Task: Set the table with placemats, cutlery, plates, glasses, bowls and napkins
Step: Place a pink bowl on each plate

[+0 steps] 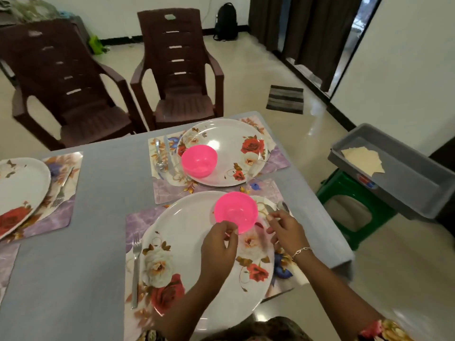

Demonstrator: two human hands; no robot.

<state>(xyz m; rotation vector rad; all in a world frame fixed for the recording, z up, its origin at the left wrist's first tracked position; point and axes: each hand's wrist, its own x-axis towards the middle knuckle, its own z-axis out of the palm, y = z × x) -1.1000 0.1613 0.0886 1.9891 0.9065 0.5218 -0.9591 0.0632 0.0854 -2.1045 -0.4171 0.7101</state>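
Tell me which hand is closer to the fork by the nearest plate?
Left. The left hand pinches the near pink bowl, right of the fork; the right hand is farther right, past it.

Glossy plastic and print over a matt grey cover

The pink bowl (pixel 235 210) at the table's near right corner is smooth translucent plastic; the plate (pixel 187 242) under it shines — so does the printed placemat (pixel 140 220). The fork (pixel 136 267) is bright metal. The table cover (pixel 110 183) looks matt grey; the chairs (pixel 182 70) beyond the far edge, moulded brown plastic.
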